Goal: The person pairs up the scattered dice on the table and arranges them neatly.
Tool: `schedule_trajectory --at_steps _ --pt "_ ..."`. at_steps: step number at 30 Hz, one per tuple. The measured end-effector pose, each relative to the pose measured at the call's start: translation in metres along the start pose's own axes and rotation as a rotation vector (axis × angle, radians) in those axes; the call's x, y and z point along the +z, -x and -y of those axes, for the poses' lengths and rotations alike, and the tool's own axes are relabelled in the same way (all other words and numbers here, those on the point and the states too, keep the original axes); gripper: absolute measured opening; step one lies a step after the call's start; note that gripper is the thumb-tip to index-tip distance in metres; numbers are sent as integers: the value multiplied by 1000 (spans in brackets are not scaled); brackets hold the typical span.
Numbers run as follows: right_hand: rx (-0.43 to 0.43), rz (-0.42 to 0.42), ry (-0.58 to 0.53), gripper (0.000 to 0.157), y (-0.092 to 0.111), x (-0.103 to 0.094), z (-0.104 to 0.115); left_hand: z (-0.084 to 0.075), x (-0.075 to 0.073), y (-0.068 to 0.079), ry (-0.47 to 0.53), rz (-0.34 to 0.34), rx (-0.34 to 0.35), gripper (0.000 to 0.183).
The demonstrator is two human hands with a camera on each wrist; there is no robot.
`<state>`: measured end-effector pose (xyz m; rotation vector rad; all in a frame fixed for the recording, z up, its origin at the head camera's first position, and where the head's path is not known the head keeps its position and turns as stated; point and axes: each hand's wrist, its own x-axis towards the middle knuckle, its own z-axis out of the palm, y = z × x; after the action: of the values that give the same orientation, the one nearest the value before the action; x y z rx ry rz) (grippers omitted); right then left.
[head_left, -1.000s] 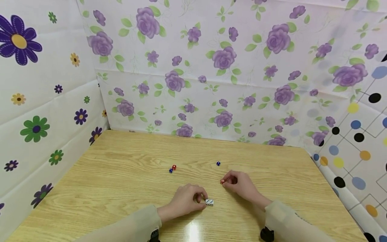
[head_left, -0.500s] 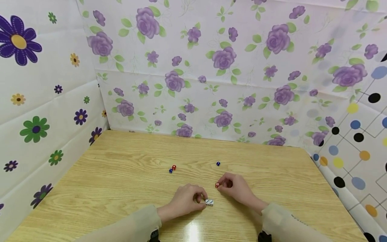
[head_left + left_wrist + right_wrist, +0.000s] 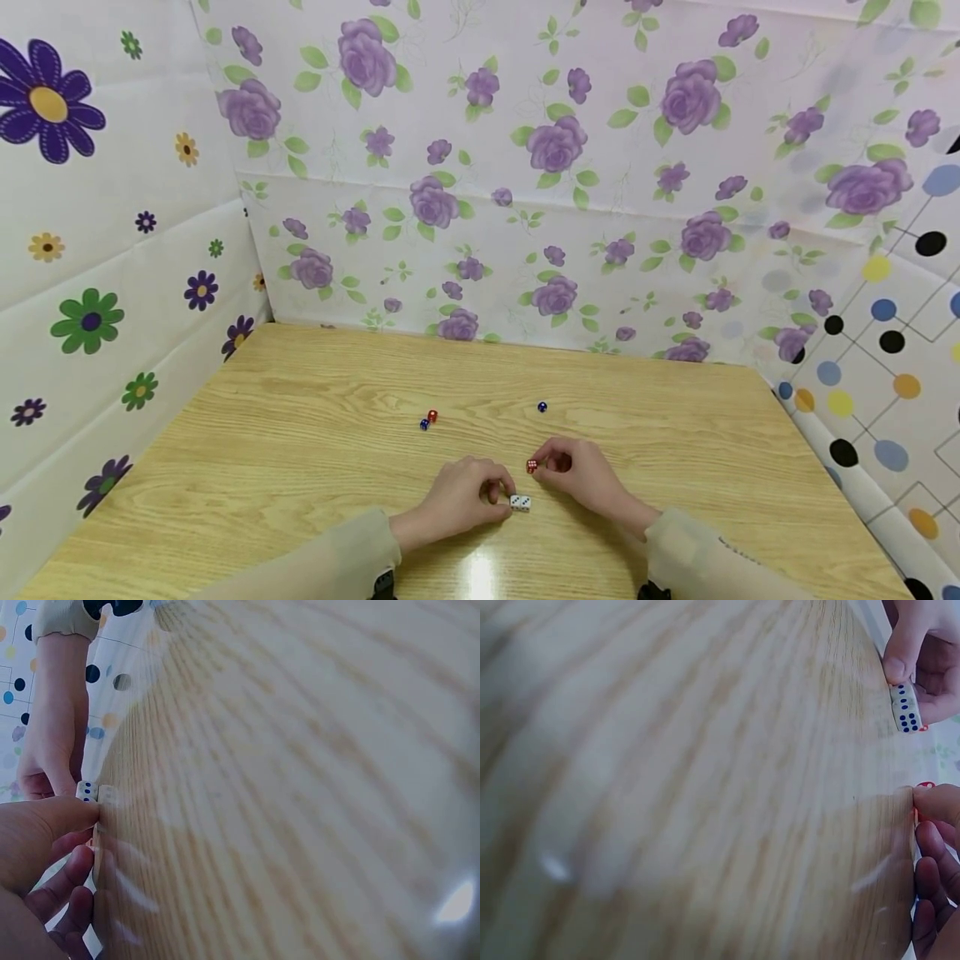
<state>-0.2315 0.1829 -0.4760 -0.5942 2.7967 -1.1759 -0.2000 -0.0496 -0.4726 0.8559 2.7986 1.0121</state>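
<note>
On the wood-grain counter (image 3: 315, 400), the left hand (image 3: 463, 497) is pinching the end of two adjoining white dice (image 3: 521, 503), the right hand (image 3: 585, 472) is gripping a red die (image 3: 532, 467) nearby.

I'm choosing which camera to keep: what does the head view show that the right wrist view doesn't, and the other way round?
Only head: two blue dice and both sleeves.
Only right wrist: a clearly readable six-dot side on a white die.
Both: left hand, right hand, white dice, pinched red die, table.
</note>
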Motion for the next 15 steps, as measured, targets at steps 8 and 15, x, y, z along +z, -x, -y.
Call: schedule_trajectory --at_steps 8,15 --pt "-19 9 0 8 -2 3 -1 0 0 1 0 1 -2 14" --pt "-46 18 -7 6 -2 5 0 0 0 1 1 0 -2 14"
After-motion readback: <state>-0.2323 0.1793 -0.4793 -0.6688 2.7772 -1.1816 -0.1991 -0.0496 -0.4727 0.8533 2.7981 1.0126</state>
